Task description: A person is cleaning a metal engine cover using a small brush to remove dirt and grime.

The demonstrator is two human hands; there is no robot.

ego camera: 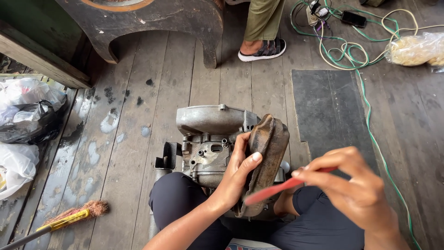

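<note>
Plastic bags in white and black sat piled at the far left of the worn wooden plank floor, with a yellow-handled brush lying nearer. Mid-frame, the grey cast-metal engine block rested between the knees. Left hand was clamped on the rusty brown metal cover, thumb across its face, propping it on edge against the block's right side, long axis running away from the body. Right hand pinched a flat red plastic tool in closed fingers, tip aimed left at the cover's lower end, just beside it. Another person's sandalled foot and green cables were up top.
</note>
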